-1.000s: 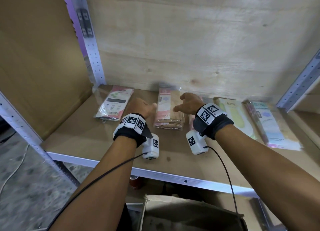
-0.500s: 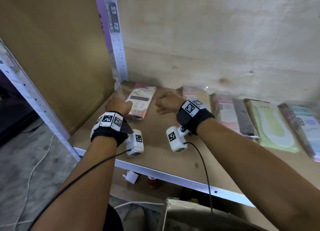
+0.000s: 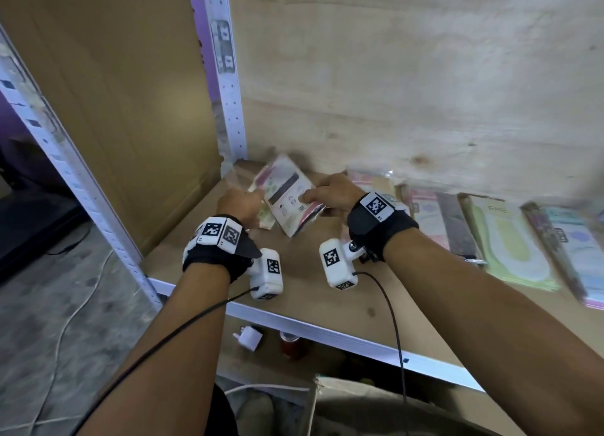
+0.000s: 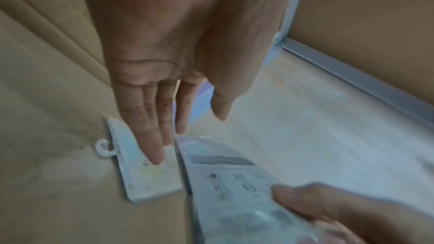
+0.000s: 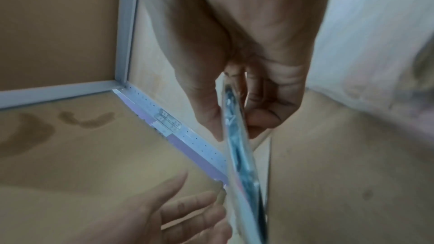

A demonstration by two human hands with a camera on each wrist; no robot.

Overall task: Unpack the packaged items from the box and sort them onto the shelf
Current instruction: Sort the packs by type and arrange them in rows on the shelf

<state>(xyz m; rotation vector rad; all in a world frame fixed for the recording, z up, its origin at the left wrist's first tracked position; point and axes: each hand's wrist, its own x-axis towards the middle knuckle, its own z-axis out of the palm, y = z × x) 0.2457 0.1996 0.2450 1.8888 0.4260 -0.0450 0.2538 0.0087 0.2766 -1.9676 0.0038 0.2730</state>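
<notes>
My right hand (image 3: 330, 190) pinches a flat packet (image 3: 287, 195), tilted up above the shelf (image 3: 313, 292) near its back left corner; my left hand (image 4: 164, 73), fingers straight, touches another packet (image 4: 143, 170) lying flat

Wooden shelf (image 3: 327, 292) (metal-edged) bears a row of flat packets (image 3: 510, 243) along the back.

Soft, even light w/ no harsh glare is falling on the shelf (image 3: 327, 282). Motion blur is smearing the packets (image 3: 510, 243) at right. Both wrist views are looking dim, bluish, noisy; wide-angle lens is bending edges.
</notes>
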